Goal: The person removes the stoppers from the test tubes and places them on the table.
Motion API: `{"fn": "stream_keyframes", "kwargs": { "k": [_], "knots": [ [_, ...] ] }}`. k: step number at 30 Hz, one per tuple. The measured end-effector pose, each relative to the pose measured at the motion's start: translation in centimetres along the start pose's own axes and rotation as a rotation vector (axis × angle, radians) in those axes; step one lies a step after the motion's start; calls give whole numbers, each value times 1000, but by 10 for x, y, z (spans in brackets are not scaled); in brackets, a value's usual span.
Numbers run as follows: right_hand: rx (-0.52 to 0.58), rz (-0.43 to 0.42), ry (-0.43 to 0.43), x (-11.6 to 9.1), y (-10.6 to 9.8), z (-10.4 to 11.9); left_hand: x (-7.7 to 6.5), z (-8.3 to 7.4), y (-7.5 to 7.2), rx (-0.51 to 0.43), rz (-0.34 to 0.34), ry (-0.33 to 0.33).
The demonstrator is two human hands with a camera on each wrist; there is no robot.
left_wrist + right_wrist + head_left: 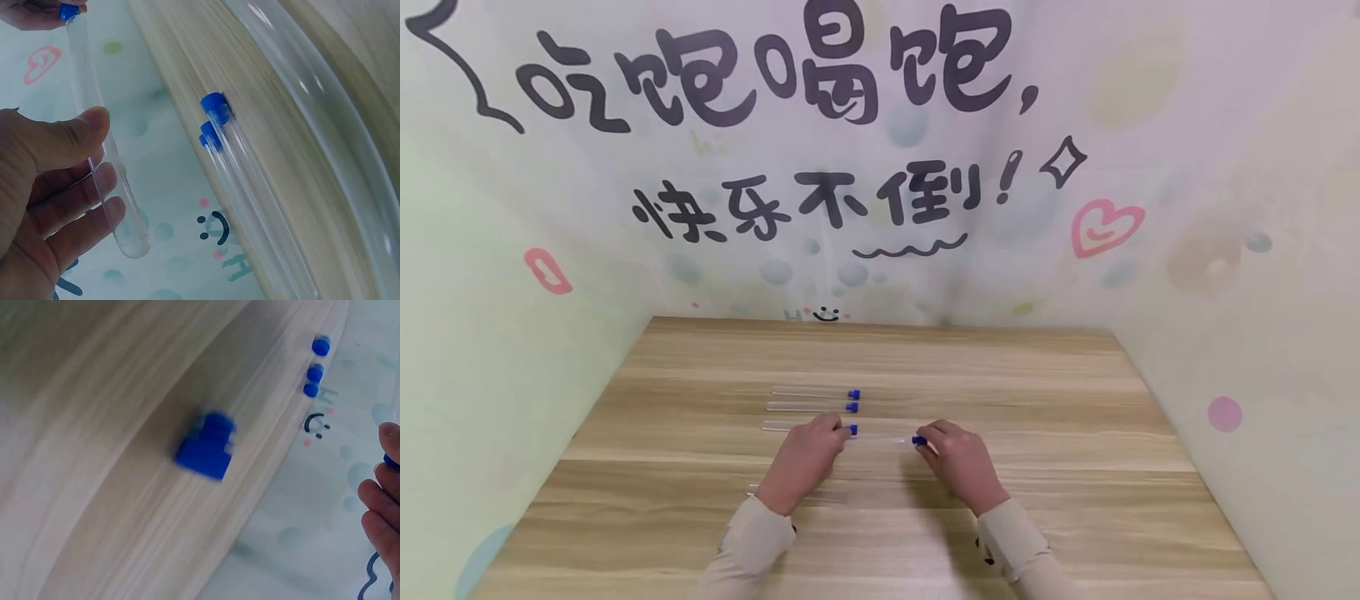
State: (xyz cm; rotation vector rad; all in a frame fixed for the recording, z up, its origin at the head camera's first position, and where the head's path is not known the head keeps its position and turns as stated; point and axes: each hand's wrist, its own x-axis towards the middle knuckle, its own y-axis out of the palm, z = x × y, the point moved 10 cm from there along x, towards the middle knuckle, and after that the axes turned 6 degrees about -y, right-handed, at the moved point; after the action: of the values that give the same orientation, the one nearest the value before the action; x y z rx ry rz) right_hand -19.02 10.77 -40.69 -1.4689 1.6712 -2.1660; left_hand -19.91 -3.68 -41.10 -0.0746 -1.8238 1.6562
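My left hand (805,457) holds a clear test tube (84,75) between thumb and fingers, raised above the table. The tube's rounded end sticks out past my fingers in the left wrist view. At its other end, a blue cap (919,439) is pinched by my right hand (961,460). In the left wrist view the cap sits at the tube's mouth; how firmly it is seated I cannot tell. Three capped test tubes (250,181) lie side by side beyond my left hand. Another clear tube (294,69), with no cap visible, lies under my left wrist.
A loose blue cap (206,450) stands on the wooden table (1060,500), blurred in the right wrist view and hidden in the head view. Behind the table rises a printed wall covering (880,283), with further wall panels at both sides.
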Motion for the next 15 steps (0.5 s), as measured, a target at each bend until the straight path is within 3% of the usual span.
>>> {"fn": "stream_keyframes", "kwargs": {
  "k": [15],
  "knots": [
    [37,59,139,-13,0,-36,-8,21,3,-37,24,-56]
  ]
}}
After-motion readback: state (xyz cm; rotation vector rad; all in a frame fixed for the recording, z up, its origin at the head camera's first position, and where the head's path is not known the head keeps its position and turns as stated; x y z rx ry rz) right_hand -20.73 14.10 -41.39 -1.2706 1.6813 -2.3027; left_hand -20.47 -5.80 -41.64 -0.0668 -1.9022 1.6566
